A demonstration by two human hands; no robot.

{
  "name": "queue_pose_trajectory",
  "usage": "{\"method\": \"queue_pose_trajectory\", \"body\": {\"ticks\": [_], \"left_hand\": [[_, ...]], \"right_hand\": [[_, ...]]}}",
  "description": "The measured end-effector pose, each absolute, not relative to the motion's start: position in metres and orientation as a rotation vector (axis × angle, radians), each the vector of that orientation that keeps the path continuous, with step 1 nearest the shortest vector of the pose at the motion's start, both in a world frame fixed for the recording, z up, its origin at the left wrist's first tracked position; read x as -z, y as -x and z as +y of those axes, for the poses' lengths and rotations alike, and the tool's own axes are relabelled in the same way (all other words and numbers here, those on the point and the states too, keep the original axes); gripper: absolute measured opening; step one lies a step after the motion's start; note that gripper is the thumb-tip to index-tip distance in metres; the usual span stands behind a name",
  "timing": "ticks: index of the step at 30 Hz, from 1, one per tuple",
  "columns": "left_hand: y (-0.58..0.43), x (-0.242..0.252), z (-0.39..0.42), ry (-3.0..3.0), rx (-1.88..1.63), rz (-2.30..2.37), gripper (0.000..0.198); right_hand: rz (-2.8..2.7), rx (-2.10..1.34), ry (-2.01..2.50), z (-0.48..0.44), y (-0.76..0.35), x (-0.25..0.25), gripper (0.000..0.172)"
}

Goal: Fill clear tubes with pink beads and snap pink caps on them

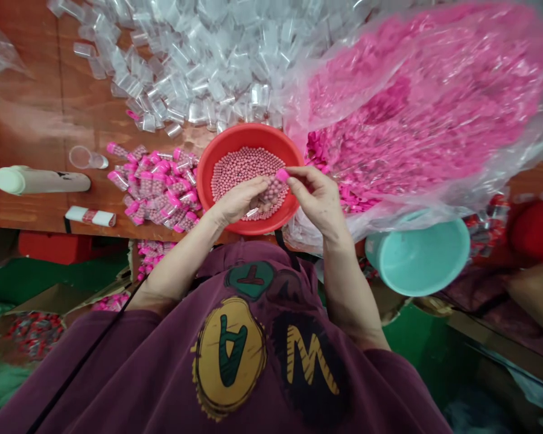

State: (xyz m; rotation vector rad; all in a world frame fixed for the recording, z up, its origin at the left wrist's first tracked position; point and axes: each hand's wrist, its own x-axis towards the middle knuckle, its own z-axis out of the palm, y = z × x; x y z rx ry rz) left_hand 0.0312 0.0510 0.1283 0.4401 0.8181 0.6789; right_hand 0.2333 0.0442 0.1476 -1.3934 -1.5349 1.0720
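1. In the head view, your left hand point(241, 200) was curled round a small clear bottle point(271, 193) filled with pink beads.
2. Your right hand point(317, 196) pinched a pink cap point(282, 175) at the bottle's upper end between thumb and forefinger; whether the cap was fully seated, you could not tell from here.
3. Both hands were close together above the red bowl point(204, 175), which held a layer of loose pink beads point(239, 164).
4. Just left of the bowl, you had a heap of bead-filled bottles with pink caps point(156, 187) on the brown surface point(27, 114).
5. Farther left, a clear cup point(79, 157) and a white roll with a red band point(84, 214) lay on their sides.
6. Beyond the bowl, clear containers point(199, 54) were spread in a large pile.
7. To your right, a clear plastic bag point(366, 229) held many pink pieces point(447, 114), with a turquoise tub point(420, 259) near its closer edge.
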Motion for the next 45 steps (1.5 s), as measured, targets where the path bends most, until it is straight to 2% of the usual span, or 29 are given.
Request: {"method": "queue_pose_trajectory", "body": {"ticks": [7, 10, 14, 19, 23, 26, 34, 41, 45], "left_hand": [[-0.018, -0.124, 0.044, -0.564, -0.678, 0.796, 0.034], [-0.01, -0.12, 0.042, -0.556, -0.678, 0.842, 0.03], [-0.003, -0.12, 0.041, -0.463, -0.705, 0.92, 0.023], [-0.007, -0.121, 0.038, -0.386, -0.653, 0.856, 0.038], [-0.015, -0.119, 0.03, -0.395, -0.729, 0.794, 0.028], [-0.019, -0.117, 0.024, -0.438, -0.775, 0.797, 0.03], [-0.029, -0.121, 0.012, -0.517, -0.867, 0.765, 0.041], [-0.034, -0.135, 0.013, -0.616, -0.874, 0.817, 0.037], [-0.043, -0.142, 0.009, -0.571, -0.899, 0.873, 0.033]], "right_hand": [[-1.834, -0.945, 1.38, 0.03, -0.22, -0.162, 0.026], [-1.921, -0.935, 1.388, 0.025, -0.225, -0.162, 0.024], [-1.968, -0.833, 1.48, 0.019, -0.229, -0.154, 0.026], [-1.735, -0.726, 1.504, 0.02, -0.212, -0.149, 0.029], [-1.673, -0.807, 1.453, 0.023, -0.198, -0.154, 0.035], [-1.678, -0.853, 1.443, 0.021, -0.196, -0.157, 0.039], [-1.685, -0.848, 1.401, 0.013, -0.205, -0.159, 0.032], [-1.693, -0.808, 1.401, 0.007, -0.206, -0.157, 0.029], [-1.854, -0.738, 1.422, 0.002, -0.205, -0.166, 0.033]]}}
